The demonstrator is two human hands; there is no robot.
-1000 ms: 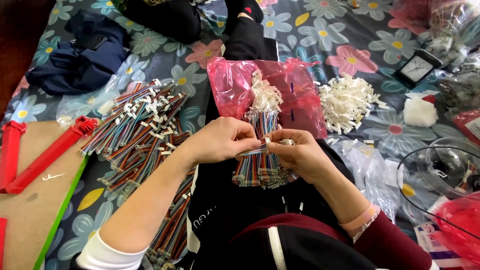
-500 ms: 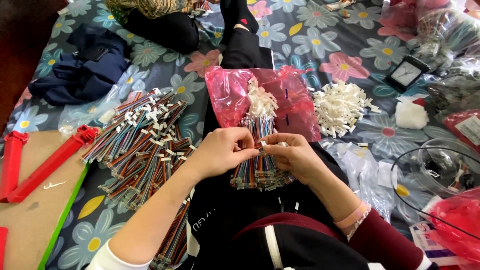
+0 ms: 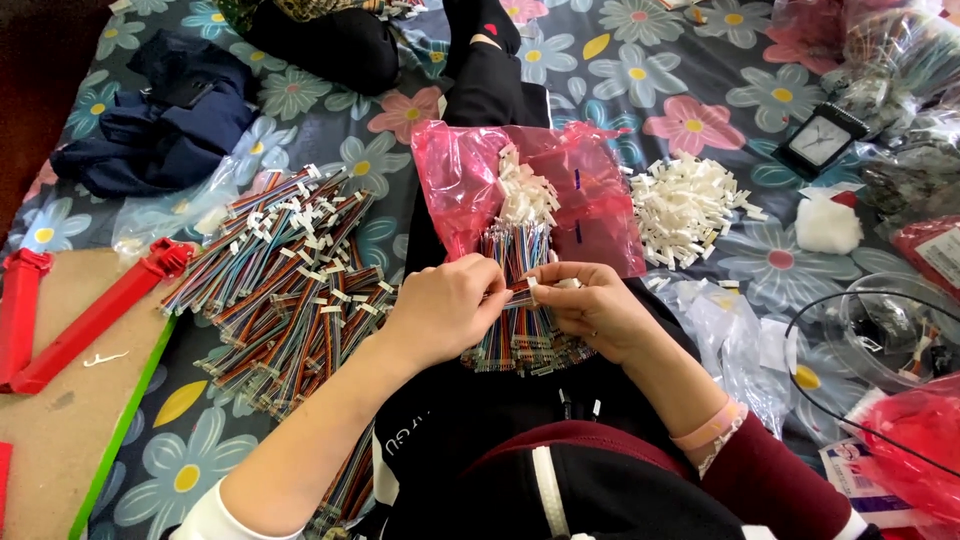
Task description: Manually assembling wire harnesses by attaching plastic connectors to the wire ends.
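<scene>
A dark floral bedspread (image 3: 640,70) with blue, pink and white flowers fills the frame, and the person sits on it with black-trousered legs stretched toward the top centre. At left of centre lies a large heap of multicoloured ribbon cables with small white connectors fitted (image 3: 290,290), which reads as the finished share. On the lap, at centre, a crumpled pink plastic bag (image 3: 590,200) carries a smaller bundle of multicoloured cables (image 3: 520,330) that looks not yet done, and right of the bag a pile of loose white plastic connector housings (image 3: 690,205) still waits, so I judge the work well along but far from over. A long red plastic tool (image 3: 95,315) rests on a brown board at lower left. The left hand (image 3: 445,305) and the right hand (image 3: 595,310) meet over the lap bundle, fingertips nearly touching, each pinching an end of one short multicoloured cable piece (image 3: 520,295) with a white tip toward the right hand. Compared with half a second ago, the hands have stayed together at the same spot; only the view has shifted slightly, and the grip looks unchanged.
</scene>
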